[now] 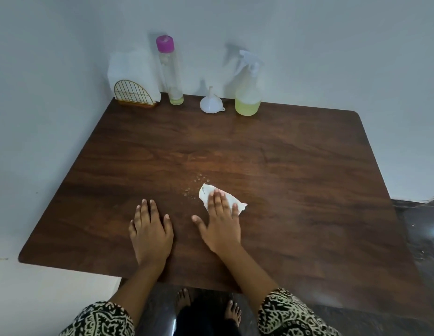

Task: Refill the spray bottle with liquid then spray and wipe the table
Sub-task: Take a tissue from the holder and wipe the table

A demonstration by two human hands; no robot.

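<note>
A clear spray bottle (248, 93) with a white trigger head stands at the table's far edge, holding yellow-green liquid in its lower part. My right hand (220, 224) presses a crumpled white tissue (207, 193) flat on the dark wooden table (295, 180) with straight fingers. Small droplets (194, 187) lie on the wood just left of the tissue. My left hand (150, 229) rests flat on the table, palm down, holding nothing.
At the far edge stand a tall clear bottle (171, 73) with a pink cap and a little yellow liquid, a white funnel (211, 103) turned upside down, and a gold wire holder (134, 93) with white napkins. Walls run behind and to the left.
</note>
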